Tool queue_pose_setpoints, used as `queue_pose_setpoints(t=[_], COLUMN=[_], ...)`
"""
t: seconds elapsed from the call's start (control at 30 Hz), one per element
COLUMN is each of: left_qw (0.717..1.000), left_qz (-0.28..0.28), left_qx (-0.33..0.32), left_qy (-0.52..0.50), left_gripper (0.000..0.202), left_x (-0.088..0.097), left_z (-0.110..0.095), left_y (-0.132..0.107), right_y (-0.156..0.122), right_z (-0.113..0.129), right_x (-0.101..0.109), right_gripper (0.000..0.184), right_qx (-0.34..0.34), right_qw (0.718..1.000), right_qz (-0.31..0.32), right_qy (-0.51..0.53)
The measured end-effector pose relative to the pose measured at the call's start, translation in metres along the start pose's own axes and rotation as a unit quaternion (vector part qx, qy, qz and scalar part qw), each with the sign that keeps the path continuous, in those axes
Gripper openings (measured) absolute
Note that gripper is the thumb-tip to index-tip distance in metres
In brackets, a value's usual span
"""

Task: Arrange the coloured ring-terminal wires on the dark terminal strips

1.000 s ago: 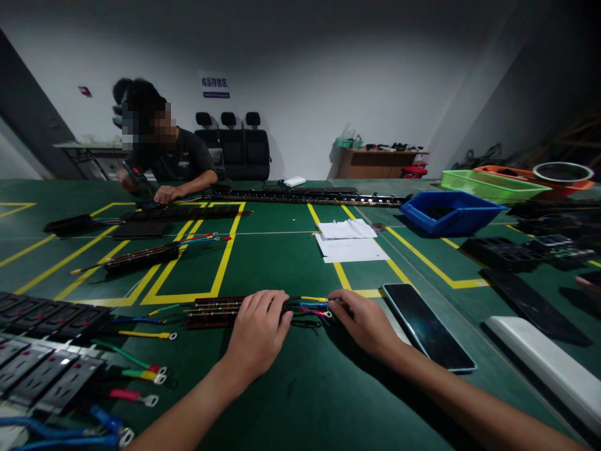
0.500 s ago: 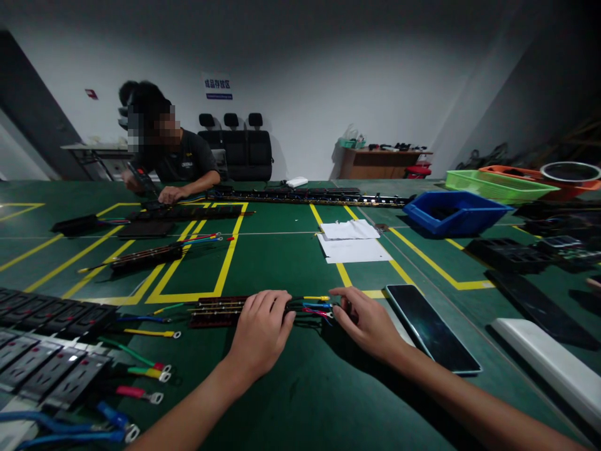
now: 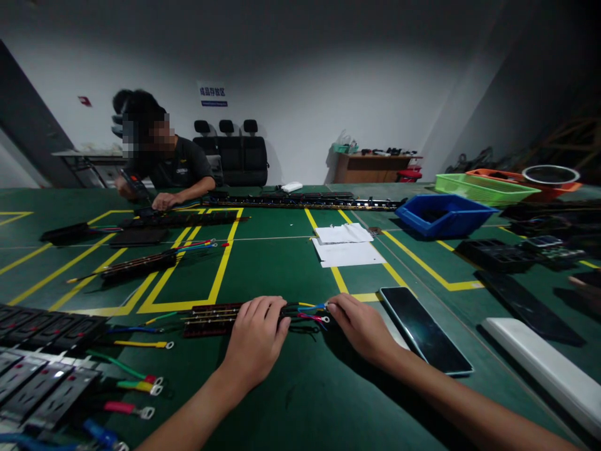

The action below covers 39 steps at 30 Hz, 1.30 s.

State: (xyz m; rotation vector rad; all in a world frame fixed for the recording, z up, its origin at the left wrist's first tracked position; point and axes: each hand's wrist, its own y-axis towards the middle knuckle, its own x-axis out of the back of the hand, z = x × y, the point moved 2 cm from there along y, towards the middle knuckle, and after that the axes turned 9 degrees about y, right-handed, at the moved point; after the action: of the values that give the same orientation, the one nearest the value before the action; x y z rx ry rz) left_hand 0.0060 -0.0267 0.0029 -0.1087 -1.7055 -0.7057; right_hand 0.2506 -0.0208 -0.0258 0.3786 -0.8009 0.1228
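A dark socket strip (image 3: 211, 317) with brass bars lies across the green table in front of me, coloured wires (image 3: 307, 313) with ring terminals trailing off its right end. My left hand (image 3: 256, 341) lies palm down on the strip's right end, fingers curled over it. My right hand (image 3: 359, 326) is at the wire ends, fingertips pinched at the blue and yellow leads.
Socket modules (image 3: 42, 369) with loose coloured leads fill the near left. A dark phone (image 3: 425, 329) and a white bar (image 3: 544, 369) lie to the right. Papers (image 3: 345, 247), a blue bin (image 3: 444, 214) and black trays stand farther off. A person (image 3: 162, 166) works at the far left.
The view has shifted slightly. My right hand's fingertips have closed in on the wire ends; my left hand stays on the strip.
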Motion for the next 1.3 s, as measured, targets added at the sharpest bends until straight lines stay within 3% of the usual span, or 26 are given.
queue_pose_setpoints(t=[0.23,0.43,0.63,0.87,1.07,1.17,1.3], left_qw=[1.000,1.000,1.000,1.000,1.000,1.000,0.999], left_qz=[-0.009,-0.014,-0.011,-0.011,-0.014,-0.021,-0.028], left_qx=[-0.011,-0.014,-0.015,-0.016,-0.014,-0.016,-0.018], left_qy=[-0.002,-0.003,-0.006,-0.007,-0.007,-0.004,-0.003], left_gripper=[0.027,0.027,0.027,0.027,0.027,0.027,0.027], left_x=[-0.001,-0.001,-0.001,-0.001,0.000,0.000,0.000], left_z=[0.001,0.000,0.001,0.001,0.001,0.001,0.001], left_y=[0.001,0.001,0.002,0.002,0.002,0.002,0.001], right_y=[0.000,-0.003,-0.004,-0.002,0.002,0.002,0.000], right_z=[0.002,0.009,0.010,0.011,0.006,0.005,0.009], right_x=[0.000,0.010,0.008,0.012,0.006,0.005,0.010], right_gripper=[0.026,0.021,0.019,0.016,0.025,0.025,0.027], right_qx=[-0.011,0.040,0.088,0.025,-0.014,-0.004,0.069], right_qw=[1.000,0.989,0.992,0.992,0.999,0.998,0.989], right_qz=[-0.018,-0.117,-0.045,-0.112,-0.048,-0.061,-0.070], right_qy=[0.021,0.087,0.074,0.053,-0.011,0.031,0.113])
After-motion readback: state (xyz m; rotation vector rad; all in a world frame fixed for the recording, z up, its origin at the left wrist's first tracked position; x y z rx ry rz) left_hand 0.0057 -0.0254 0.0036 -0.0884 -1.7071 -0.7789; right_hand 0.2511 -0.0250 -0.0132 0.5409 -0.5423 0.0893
